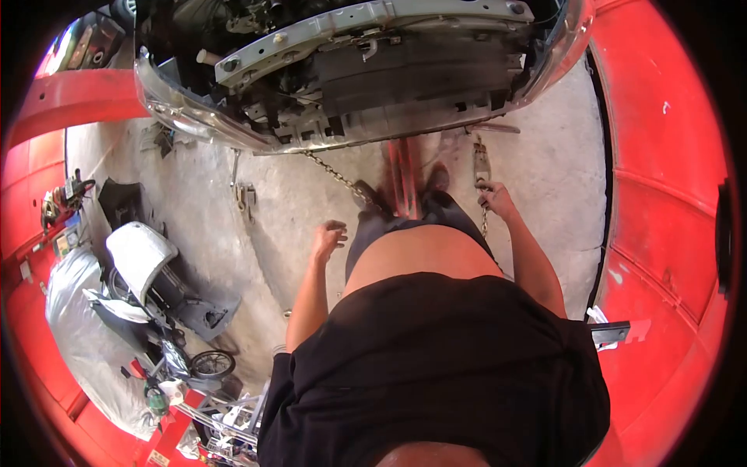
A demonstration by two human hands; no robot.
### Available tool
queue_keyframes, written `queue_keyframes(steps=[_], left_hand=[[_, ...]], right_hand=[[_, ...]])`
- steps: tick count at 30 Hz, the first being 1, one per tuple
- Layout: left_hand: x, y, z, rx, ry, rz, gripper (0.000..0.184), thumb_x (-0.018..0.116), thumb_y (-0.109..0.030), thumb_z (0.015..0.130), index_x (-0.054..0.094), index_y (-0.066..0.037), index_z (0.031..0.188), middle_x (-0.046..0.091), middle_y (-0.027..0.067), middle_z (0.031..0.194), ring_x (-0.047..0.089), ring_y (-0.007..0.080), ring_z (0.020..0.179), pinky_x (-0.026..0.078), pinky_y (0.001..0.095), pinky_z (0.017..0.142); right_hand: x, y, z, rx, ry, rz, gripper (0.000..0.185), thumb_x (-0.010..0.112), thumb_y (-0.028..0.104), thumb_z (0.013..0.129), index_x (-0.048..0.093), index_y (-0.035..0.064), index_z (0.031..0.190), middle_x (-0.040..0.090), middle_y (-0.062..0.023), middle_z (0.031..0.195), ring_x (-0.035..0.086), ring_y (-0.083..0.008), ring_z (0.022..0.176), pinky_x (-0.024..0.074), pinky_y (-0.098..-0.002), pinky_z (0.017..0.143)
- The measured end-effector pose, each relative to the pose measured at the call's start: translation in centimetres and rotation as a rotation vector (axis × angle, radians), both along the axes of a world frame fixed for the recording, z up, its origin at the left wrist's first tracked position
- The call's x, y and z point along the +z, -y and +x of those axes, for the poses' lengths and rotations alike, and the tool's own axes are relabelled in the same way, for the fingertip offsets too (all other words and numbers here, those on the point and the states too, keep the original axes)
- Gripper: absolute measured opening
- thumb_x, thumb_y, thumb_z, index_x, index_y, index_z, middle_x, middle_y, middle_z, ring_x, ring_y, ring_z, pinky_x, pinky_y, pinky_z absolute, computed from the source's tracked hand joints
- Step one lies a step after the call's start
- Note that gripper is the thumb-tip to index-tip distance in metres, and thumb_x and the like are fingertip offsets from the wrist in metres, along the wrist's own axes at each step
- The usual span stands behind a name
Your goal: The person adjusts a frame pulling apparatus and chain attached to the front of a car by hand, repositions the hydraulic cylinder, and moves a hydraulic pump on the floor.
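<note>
My right hand [498, 200] is closed around the lower end of a metal clamp [482, 163], below the right part of the car front. A chain [485, 224] hangs down from that hand. My left hand [330, 237] hangs at my left side with its fingers curled; whether anything small is in them is hidden. Another chain [331, 171] runs from the car's lower edge toward my left foot. Above both hands is the car front [381, 70], its bumper off and its metal crossbar [366, 17] bare.
A second clamp [245, 199] lies on the concrete floor [264, 257] at left. A red beam [403, 179] runs between my feet. Further left are a white-covered seat [142, 253], a small wheel [212, 363] and a silver cover [85, 335]. Red walls [661, 156] stand either side.
</note>
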State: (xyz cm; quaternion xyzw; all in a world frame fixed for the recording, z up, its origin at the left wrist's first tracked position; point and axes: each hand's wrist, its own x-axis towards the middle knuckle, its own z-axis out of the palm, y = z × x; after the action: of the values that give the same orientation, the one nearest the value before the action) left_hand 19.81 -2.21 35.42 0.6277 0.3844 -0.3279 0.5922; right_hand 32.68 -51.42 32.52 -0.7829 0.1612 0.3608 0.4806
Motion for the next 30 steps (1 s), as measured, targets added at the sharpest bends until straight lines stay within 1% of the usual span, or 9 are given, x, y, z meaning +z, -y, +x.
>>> queue_keyframes(steps=[2,7,11,14,17,20,30], left_hand=[[-0.2,0.0,0.0,-0.017,-0.012,-0.018,0.03,0.057,-0.009,0.084,0.059,0.002,0.112,0.065,0.0128,0.1,0.065,0.0235,0.084,0.053,0.0362,0.071],[-0.5,-0.5,-0.7,0.0,-0.021,-0.002,0.03,0.059,-0.01,0.084,0.059,0.002,0.112,0.065,0.0132,0.1,0.065,0.0256,0.086,0.053,0.0376,0.073],[-0.4,-0.9,-1.1,0.001,-0.057,0.012,0.03,0.059,-0.009,0.083,0.059,0.002,0.111,0.065,0.0137,0.101,0.065,0.0275,0.088,0.054,0.0396,0.074],[-0.6,-0.8,-1.2,0.033,-0.032,0.02,0.027,0.054,-0.005,0.081,0.061,0.001,0.106,0.066,0.0123,0.095,0.065,0.023,0.079,0.053,0.0347,0.064],[-1.0,-0.6,-1.2,0.044,-0.036,-0.006,0.026,0.056,-0.006,0.08,0.062,0.001,0.105,0.066,0.0119,0.094,0.065,0.0231,0.08,0.053,0.035,0.066],[-0.5,-0.5,-0.7,-0.002,-0.033,-0.022,0.029,0.057,-0.006,0.081,0.06,0.001,0.109,0.064,0.0134,0.1,0.065,0.0265,0.087,0.054,0.0391,0.074],[-0.5,-0.8,-1.1,-0.017,-0.045,-0.027,0.029,0.058,-0.009,0.081,0.06,0.001,0.108,0.065,0.0122,0.1,0.065,0.026,0.087,0.053,0.0391,0.075]], right_hand=[[0.3,-0.5,-0.5,0.019,-0.009,-0.006,0.031,0.049,0.006,0.086,0.063,0.0021,0.113,0.064,-0.007,0.069,0.059,-0.0131,0.056,0.0478,-0.0265,0.051],[0.8,-0.8,-2.1,0.103,-0.077,-0.001,0.039,0.043,0.001,0.08,0.062,0.0,0.114,0.064,-0.0073,0.069,0.059,-0.014,0.055,0.0482,-0.0266,0.05],[-0.1,-0.4,-2.6,0.087,-0.09,-0.002,0.04,0.043,0.0,0.078,0.062,0.0001,0.114,0.064,-0.0082,0.068,0.059,-0.0145,0.054,0.0481,-0.0269,0.049],[-0.3,0.0,-2.2,0.065,-0.08,0.001,0.039,0.044,0.0,0.078,0.063,0.0009,0.113,0.064,-0.0087,0.068,0.059,-0.0146,0.054,0.0482,-0.0269,0.049],[0.2,0.0,-1.4,0.063,-0.049,0.0,0.039,0.044,0.001,0.079,0.063,0.0019,0.113,0.065,-0.009,0.069,0.059,-0.0147,0.054,0.0484,-0.0268,0.05],[0.8,-0.5,-0.8,0.059,-0.044,0.007,0.04,0.044,0.001,0.078,0.063,0.0023,0.113,0.065,-0.0091,0.069,0.06,-0.0149,0.054,0.0486,-0.0269,0.05],[0.9,-1.3,-1.6,0.099,-0.076,-0.002,0.042,0.044,0.001,0.076,0.062,-0.0001,0.114,0.066,-0.0106,0.069,0.061,-0.0154,0.055,0.0484,-0.0276,0.05]])
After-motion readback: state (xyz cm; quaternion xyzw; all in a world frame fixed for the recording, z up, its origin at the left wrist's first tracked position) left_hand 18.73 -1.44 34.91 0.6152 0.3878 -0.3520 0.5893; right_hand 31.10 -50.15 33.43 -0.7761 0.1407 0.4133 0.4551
